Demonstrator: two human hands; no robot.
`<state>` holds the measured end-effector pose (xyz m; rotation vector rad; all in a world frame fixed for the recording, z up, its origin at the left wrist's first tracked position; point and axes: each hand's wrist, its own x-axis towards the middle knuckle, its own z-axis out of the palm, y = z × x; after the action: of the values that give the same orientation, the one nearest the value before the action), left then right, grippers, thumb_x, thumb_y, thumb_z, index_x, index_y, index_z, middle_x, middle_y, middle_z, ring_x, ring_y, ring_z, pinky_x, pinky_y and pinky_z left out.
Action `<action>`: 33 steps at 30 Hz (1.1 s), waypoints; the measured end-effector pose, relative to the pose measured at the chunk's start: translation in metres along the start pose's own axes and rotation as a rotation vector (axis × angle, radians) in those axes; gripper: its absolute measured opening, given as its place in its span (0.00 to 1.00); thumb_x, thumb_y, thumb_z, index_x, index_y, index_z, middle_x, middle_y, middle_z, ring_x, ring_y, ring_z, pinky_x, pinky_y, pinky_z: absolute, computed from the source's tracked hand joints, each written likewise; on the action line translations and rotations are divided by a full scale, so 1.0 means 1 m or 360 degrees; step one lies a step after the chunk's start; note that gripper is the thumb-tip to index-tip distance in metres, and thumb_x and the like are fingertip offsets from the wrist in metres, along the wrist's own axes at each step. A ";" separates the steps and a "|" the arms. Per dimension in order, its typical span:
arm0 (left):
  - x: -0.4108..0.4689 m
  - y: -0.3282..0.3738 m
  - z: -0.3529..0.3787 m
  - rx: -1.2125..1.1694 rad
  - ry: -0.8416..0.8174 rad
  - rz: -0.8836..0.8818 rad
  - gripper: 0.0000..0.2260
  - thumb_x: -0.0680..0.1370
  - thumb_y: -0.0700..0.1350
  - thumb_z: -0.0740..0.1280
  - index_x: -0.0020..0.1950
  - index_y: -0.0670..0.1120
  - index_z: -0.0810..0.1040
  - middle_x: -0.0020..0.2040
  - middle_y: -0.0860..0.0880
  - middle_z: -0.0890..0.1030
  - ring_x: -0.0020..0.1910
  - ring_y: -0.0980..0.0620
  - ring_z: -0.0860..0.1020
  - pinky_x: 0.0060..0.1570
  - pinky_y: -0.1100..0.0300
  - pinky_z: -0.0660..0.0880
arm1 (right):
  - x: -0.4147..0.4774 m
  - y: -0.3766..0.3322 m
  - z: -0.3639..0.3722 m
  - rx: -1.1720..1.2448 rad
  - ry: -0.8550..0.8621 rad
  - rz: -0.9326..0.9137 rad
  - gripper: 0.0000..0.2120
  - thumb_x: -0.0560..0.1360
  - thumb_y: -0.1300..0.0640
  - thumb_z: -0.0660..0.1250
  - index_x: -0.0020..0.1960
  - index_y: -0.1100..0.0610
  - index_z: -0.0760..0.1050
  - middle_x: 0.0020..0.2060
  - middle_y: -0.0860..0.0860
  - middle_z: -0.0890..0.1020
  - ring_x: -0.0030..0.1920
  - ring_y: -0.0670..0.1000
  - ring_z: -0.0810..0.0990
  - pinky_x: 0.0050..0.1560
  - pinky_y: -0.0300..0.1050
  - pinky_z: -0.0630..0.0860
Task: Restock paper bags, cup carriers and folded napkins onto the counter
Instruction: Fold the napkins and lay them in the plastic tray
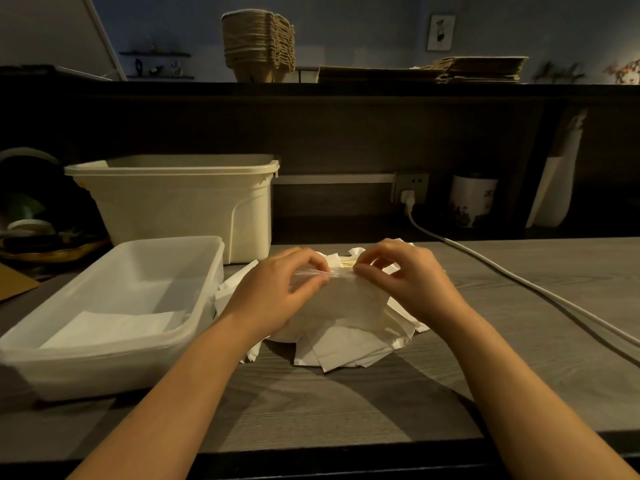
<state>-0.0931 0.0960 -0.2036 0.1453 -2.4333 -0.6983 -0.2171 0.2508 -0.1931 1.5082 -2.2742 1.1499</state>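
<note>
Status: cup carriers (pixel 258 46) stacked on the upper counter ledge (pixel 346 88), left of centre. Paper bags (pixel 481 69) lie flat on the same ledge toward its right end. I'd call both of those done. Napkins are what's left.

Me now: both hands at the top of the loose napkin pile (pixel 346 327), which sits mid-desk (pixel 346 410) near the back edge. My left hand (pixel 277 289) and right hand (pixel 412 275) each have thumb and fingers pressed together, pinching the top edge of one napkin (pixel 349 299) between them; it looks mid-fold, lifted off the pile. A thin clear film seems to run between my fingertips, can't tell what it is.

Clear shallow tub (pixel 194 271) at the desk's left side holds only a few folded napkins (pixel 110 329), flat on its floor at the near end. Judging by pile versus tub, most folding is still ahead, then the tub goes up.

Materials:
- napkins: thin, soft white tissue, limp, square-ish, edges ragged in the pile
- carriers: moulded pulp, rough, brown, nested
- bags: brown kraft, flat, stiff
- tub: translucent plastic, smooth, rounded corners
- cream bin (pixel 180 202) behind the tub: ribbed opaque plastic
- desk: grey wood-grain; white cable (pixel 519 282) crosses its right side
</note>
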 end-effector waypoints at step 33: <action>-0.002 -0.001 0.010 0.0099 -0.0126 0.0049 0.14 0.77 0.50 0.65 0.61 0.59 0.69 0.60 0.62 0.70 0.58 0.63 0.69 0.54 0.67 0.69 | -0.001 0.001 0.001 -0.0317 -0.0020 -0.0051 0.21 0.76 0.41 0.56 0.68 0.42 0.66 0.65 0.40 0.68 0.60 0.34 0.58 0.58 0.34 0.58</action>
<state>-0.0976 0.1001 -0.2116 0.1067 -2.5284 -0.6264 -0.2169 0.2507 -0.1946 1.4735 -2.2861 0.8779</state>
